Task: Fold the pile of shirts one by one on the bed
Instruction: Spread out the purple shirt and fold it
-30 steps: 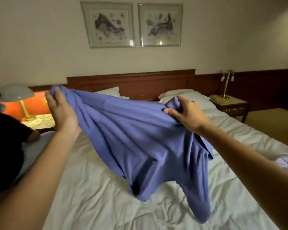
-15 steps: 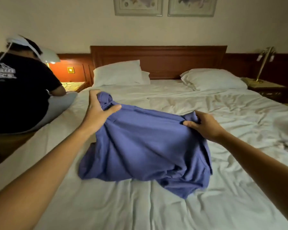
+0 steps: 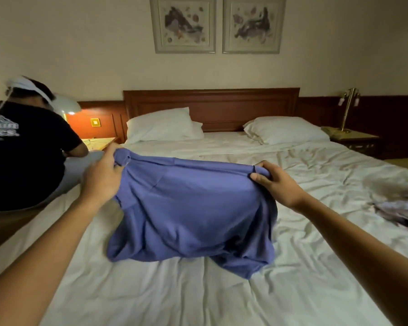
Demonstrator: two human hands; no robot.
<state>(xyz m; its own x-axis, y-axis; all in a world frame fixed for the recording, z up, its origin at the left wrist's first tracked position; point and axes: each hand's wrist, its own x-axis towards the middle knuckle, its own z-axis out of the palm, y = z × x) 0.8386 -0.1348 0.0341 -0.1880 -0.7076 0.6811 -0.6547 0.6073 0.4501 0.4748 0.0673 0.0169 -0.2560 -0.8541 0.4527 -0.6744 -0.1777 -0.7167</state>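
Note:
A blue-purple shirt [image 3: 189,208] hangs stretched between my two hands over the middle of the white bed [image 3: 198,297]. My left hand [image 3: 101,180] grips its upper left corner, fingers curled round bunched cloth. My right hand [image 3: 278,184] pinches the upper right corner. The shirt's top edge is taut and lifted, and its lower part lies crumpled on the sheet. A small heap of pale clothes [image 3: 400,212] lies at the bed's right edge, partly cut off.
Another person in a black t-shirt [image 3: 21,156] sits on the bed's left side. Two white pillows [image 3: 160,125] lean by the wooden headboard [image 3: 210,107]. Nightstands with lamps stand on both sides.
The shirt came down from mid-air to the bed, then its top edge was lifted and pulled taut again. Both hands kept their hold and moved a little apart.

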